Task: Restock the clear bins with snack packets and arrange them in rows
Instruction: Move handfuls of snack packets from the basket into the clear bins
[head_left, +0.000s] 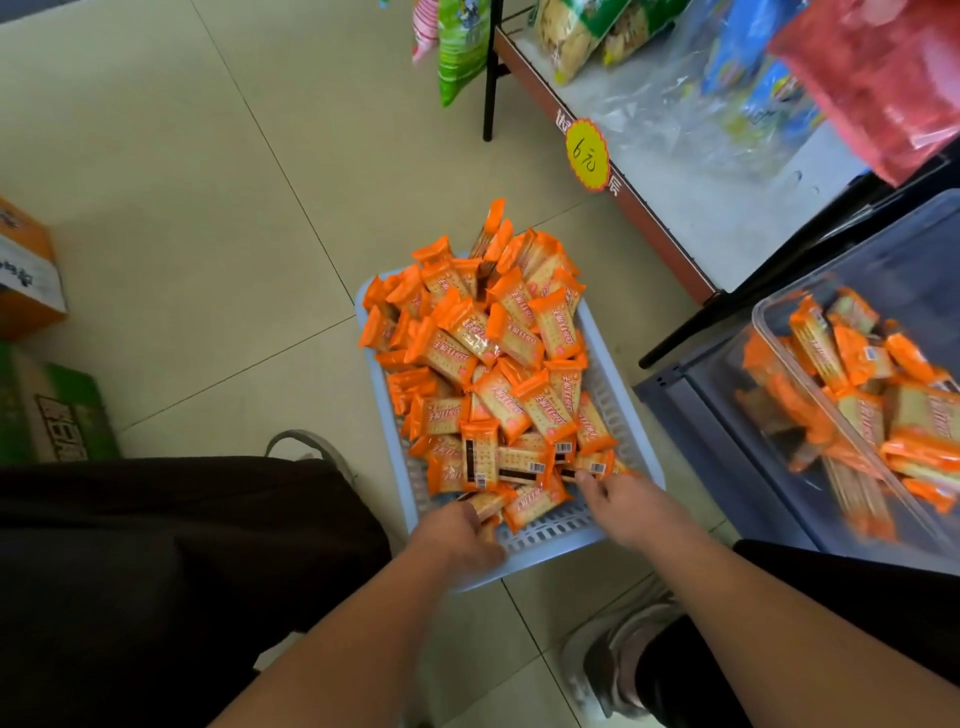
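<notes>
Basket (550, 535): pale blue and perforated, on the tiled floor (208, 208) in front of the person. Its long axis runs away from them, with the far end leaning to the left.
Snack packets (488, 364): orange oblong wrappers heaped in the basket, above its rim at the far end. Their long axes point every way, though many lie on a diagonal from far left to near right. A few at the far end stand on end, and some near packets lie barcode side up.
Left hand (457, 535): at the near left corner of the basket, back upward, lying over packets at the near wall. The fingers are hidden under the hand, so I cannot tell whether the grip has closed on anything.
Right hand (628, 506): at the near right of the basket, grip released. The fingers (587, 478) reach forward and touch the packets there.
Clear bin (763, 332): at the right on a blue-grey stand (727, 415), cut off by the frame edge.
Bin contents (883, 395): more orange packets, blurred and lying at mixed angles.
Shelf (701, 218): beyond the basket, with a yellow price tag (587, 154) on its front edge. The bagged goods (883, 78) on it are partly out of frame.
Cardboard boxes (31, 270): at the left edge, cropped, their print unreadable.
Legs: dark trousers (156, 545) either side of the basket, with a shoe (608, 660) near the right arm.
</notes>
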